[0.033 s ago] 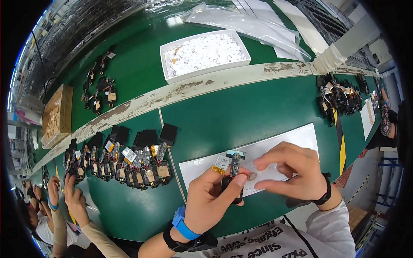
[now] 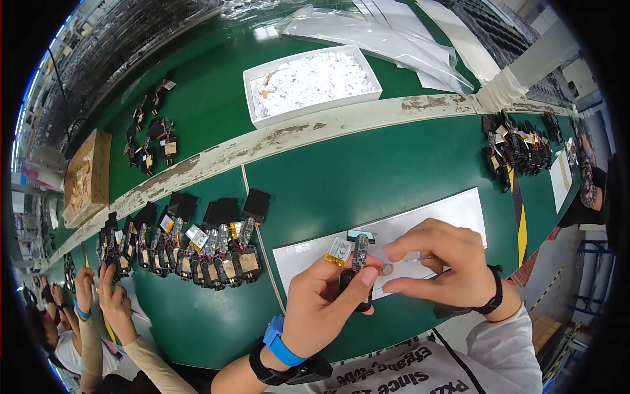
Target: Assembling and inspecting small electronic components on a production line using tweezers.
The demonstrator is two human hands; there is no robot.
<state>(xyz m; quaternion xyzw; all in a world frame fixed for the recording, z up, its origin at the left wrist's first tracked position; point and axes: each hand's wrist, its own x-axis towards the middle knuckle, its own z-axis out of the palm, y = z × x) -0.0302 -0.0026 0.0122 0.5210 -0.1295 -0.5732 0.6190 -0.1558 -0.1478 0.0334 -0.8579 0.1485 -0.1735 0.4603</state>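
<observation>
A small black electronic assembly [image 2: 357, 262] with a yellow-edged cell is held above a white sheet [image 2: 453, 213] on the green desk [image 2: 367, 164], gripped by the closed fingers of the left hand [image 2: 325, 305]. A small round part [image 2: 387, 268] is pinched at the fingers of the right hand [image 2: 440, 266]; rows of like assemblies [image 2: 190, 253] lie to the left

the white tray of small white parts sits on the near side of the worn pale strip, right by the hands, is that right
Not quite. The head view shows the white tray of small white parts on the far side of the worn pale strip, well away from the left hand and right hand.
</observation>
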